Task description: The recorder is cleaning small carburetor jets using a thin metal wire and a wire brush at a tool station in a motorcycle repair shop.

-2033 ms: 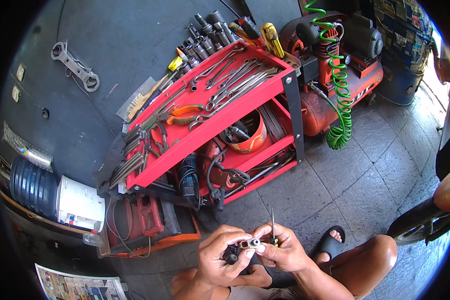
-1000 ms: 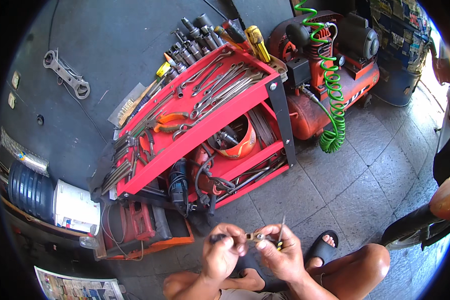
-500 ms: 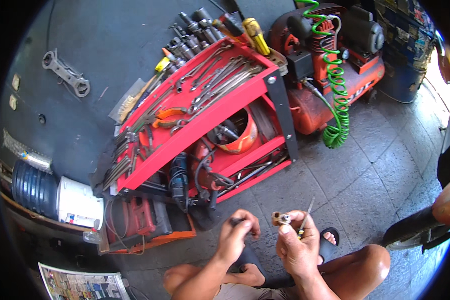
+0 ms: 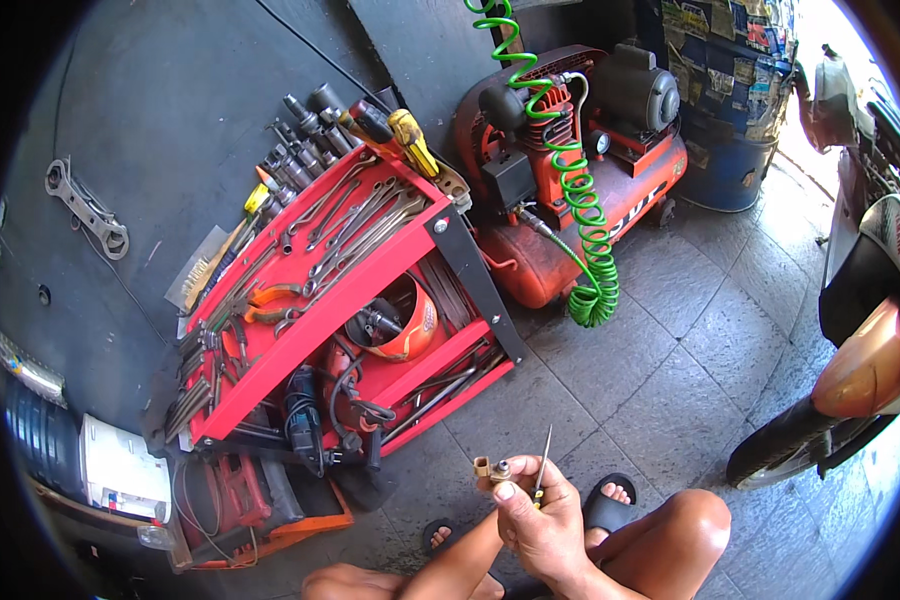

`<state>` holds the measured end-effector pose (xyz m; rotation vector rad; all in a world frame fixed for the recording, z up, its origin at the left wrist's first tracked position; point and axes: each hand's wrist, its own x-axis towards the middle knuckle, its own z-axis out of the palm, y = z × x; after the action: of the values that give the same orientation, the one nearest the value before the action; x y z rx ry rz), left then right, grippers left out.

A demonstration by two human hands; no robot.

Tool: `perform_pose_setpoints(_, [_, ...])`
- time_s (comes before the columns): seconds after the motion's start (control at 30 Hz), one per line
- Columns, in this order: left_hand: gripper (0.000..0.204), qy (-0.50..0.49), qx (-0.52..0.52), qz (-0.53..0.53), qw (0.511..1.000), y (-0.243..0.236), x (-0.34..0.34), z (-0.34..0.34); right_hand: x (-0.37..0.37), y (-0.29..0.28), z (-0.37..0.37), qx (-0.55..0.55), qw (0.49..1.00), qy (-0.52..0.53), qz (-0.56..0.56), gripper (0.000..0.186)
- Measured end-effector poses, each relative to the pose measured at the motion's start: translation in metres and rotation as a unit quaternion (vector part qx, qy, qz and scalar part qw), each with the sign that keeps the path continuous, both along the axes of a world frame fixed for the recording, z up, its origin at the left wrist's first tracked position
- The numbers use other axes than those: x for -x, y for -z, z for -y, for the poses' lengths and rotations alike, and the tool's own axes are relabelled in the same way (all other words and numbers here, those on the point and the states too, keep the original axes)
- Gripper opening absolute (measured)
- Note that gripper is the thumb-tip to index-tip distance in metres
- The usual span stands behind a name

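Left hand moved, probably behind right fingers [image 4: 562,488] gripping fitting [image 4: 498,473]; bowl [image 4: 416,338] holds hardware [image 4: 381,317].

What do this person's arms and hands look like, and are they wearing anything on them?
The right hand wears no glove. The right forearm and left forearm are bare where visible, with no sleeve, watch or cable showing. The left hand is hidden, so I cannot describe it.
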<state>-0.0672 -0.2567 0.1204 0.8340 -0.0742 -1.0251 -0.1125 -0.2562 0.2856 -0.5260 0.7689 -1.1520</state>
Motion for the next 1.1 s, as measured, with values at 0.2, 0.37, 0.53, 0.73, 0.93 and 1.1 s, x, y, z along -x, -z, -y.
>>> perform_pose_setpoints(0.2, [0.051, 0.287, -0.003, 0.208, 0.935, -0.137, -0.079, 0.016, -0.012, -0.004, -0.001, -0.059, 0.997, 0.011, 0.057, 0.02])
perform_pose_setpoints(0.37, [0.033, 0.314, 0.028, 0.369, 0.874, -0.184, -0.098, -0.014, -0.027, -0.009, -0.014, -0.055, 0.998, -0.009, 0.012, 0.02])
perform_pose_setpoints(0.53, [0.027, 0.217, 0.089, 0.461, 0.856, -0.188, -0.11, -0.03, -0.033, -0.003, -0.017, 0.085, 0.987, 0.028, -0.132, 0.021])
perform_pose_setpoints(0.73, [0.029, 0.268, 0.052, 0.427, 0.862, -0.23, -0.141, -0.068, -0.015, -0.059, -0.027, 0.174, 0.955, -0.091, -0.222, 0.031])
perform_pose_setpoints(0.93, [0.021, 0.314, 0.091, 0.444, 0.834, -0.24, -0.177, -0.065, -0.023, -0.094, -0.036, 0.189, 0.933, -0.228, -0.205, 0.039])
perform_pose_setpoints(1.1, [0.018, 0.348, 0.152, 0.448, 0.809, -0.23, -0.187, -0.063, -0.028, -0.086, -0.042, 0.232, 0.921, -0.227, -0.217, 0.045])
